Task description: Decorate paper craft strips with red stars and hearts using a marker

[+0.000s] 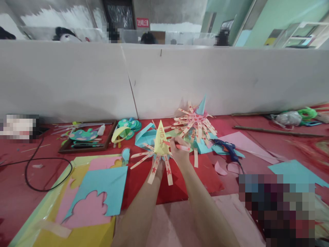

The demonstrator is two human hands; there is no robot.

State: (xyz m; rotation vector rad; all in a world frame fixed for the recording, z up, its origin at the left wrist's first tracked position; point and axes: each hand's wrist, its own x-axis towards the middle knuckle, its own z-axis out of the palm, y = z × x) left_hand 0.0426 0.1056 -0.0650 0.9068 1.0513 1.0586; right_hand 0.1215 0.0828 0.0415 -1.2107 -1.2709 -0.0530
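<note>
A yellow paper cone hat (159, 142) with red characters on its front stands upright before me, paper strips fanning out from its base. My left hand (158, 164) supports it from below; the strips and the cone cover most of its fingers. In my right hand (180, 147) is a red marker (183, 147), its tip at the cone's right side by the lettering. Just behind stands a second paper hat (196, 118), with a blue cone, a pink patterned middle and strips spread all round.
A blue glue gun (227, 147) lies to the right beside pink paper (253, 147). At left are a wooden tray (84, 149) of tools and cut blue paper (113, 185) over yellow and pink sheets. A black cable (48, 158) loops across the red table; a white partition (89, 79) rises behind.
</note>
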